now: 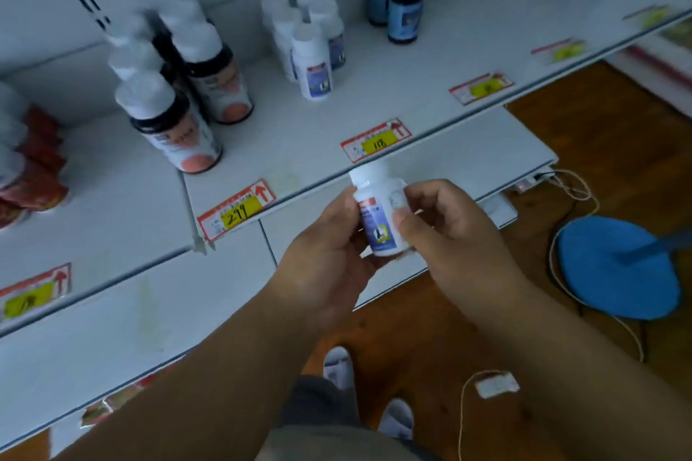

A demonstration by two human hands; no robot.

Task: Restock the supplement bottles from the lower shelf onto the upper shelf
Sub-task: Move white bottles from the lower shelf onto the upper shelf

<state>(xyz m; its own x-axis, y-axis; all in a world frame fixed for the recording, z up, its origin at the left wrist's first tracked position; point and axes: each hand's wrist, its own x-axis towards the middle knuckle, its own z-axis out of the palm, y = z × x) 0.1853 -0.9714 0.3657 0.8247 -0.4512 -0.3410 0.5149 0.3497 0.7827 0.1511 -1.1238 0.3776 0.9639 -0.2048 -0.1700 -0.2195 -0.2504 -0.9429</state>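
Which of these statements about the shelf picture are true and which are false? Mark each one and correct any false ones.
1. Both hands hold one white bottle. True: left hand and right hand grip it.
2. The held bottle stands on the upper shelf. False: it is in front of the upper shelf edge, in the air.
3. A price tag reads 299. True.
4. The bottle's cap is off. False: the white cap is on.

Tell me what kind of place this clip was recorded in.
Most likely a shop or pharmacy aisle. White retail shelving carries price tags along its front edge, and grouped supplement bottles stand in rows. Both hands hold a matching white bottle in front of the shelf.
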